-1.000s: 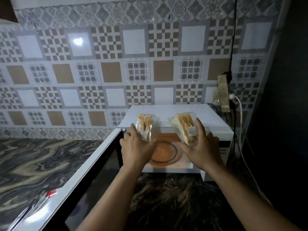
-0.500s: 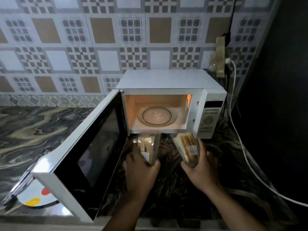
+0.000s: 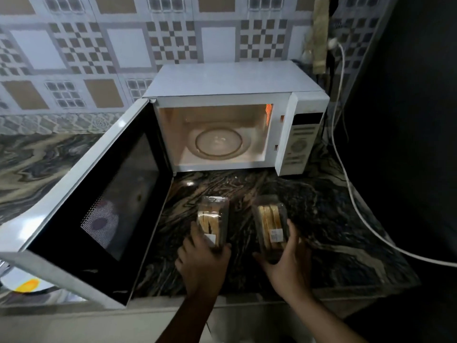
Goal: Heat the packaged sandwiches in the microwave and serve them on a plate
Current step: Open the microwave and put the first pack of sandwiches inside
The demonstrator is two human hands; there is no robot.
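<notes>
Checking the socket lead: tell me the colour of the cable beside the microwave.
White; the cable shows in the head view.

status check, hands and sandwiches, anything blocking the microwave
Left hand grips left sandwich pack; right hand grips right sandwich pack. Both over counter. Microwave door open, turntable bare, nothing blocking.

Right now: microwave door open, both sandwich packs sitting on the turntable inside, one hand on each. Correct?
Not quite. The head view shows the glass turntable bare. The left sandwich pack and right sandwich pack are out in front of the microwave, over the counter. The rest holds: the door is open, left hand and right hand each holding one.
</notes>
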